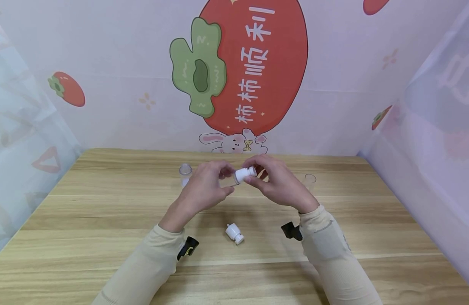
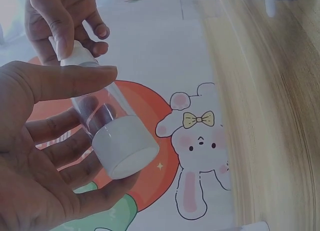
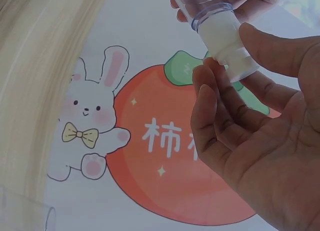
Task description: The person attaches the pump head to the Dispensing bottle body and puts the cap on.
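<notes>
My left hand (image 1: 204,186) holds a clear bottle with a white base (image 2: 126,147), tilted above the table, its thumb across the upper body and fingers curled beneath. At the bottle's neck sits a white pump head (image 1: 243,174). My right hand (image 1: 282,184) pinches this pump head between thumb and fingers, as the right wrist view shows up close. On the wood below the hands lies a second white pump head (image 1: 234,233), on its side.
Another clear bottle (image 1: 185,170) stands behind my left hand, partly hidden by it. A clear, open-rimmed piece (image 1: 310,178) stands beyond my right wrist. Printed cloth walls (image 1: 116,118) border the wooden table (image 1: 104,237) at the back and sides.
</notes>
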### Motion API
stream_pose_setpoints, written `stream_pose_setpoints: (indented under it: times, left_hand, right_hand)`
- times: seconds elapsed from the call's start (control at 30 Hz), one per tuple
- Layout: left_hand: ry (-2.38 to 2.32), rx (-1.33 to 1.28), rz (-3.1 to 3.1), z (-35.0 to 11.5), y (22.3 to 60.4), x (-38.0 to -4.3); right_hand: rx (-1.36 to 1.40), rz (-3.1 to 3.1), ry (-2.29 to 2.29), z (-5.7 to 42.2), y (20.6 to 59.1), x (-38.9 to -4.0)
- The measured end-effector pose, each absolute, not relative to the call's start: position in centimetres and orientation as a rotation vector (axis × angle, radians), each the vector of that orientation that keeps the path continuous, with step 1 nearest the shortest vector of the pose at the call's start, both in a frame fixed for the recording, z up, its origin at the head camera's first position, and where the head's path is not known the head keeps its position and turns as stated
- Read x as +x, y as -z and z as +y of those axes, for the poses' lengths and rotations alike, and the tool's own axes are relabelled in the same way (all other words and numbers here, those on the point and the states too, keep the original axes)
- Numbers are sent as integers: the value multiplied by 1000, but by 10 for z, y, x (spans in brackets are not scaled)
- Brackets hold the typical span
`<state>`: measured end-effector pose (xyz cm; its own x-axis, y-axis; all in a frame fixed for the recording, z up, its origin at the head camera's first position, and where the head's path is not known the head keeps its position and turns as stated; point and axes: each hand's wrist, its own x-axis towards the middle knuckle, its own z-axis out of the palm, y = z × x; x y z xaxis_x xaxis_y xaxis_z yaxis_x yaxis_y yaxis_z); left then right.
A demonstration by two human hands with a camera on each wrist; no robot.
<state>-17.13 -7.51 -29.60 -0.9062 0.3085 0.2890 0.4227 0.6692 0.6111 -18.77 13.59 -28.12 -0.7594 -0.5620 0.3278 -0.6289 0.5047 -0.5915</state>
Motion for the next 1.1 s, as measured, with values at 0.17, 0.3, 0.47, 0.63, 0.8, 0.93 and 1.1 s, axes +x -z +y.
stream_pose_setpoints:
  times: [0.17,0.3,0.47,0.63,0.8,0.93,1.1]
  left_hand:
    - [1022,-595,-2708,-75,295,-170]
    - [974,-597,-2685,-74,295,-169]
    - [872,-600,-2652,-72,295,-168]
    - [797,-599,-2634,-71,296,-167]
    - [804,-597,-2648,-72,295,-167]
    - [832,-577,-2665,-73,293,-168]
    - [849,-535,-2684,-78,292,-169]
  right_hand:
    - [1036,-2663,-1133,135,283,-189]
    - [1012,-2689,-1153,134,283,-188]
    - [987,-2708,-1176,132,283,-188]
    - [969,-2719,-1186,131,283,-188]
    - [971,-2741,-1158,135,283,-189]
    - [977,-2746,-1136,142,282,-191]
    - [935,-2769,-1111,153,279,-193]
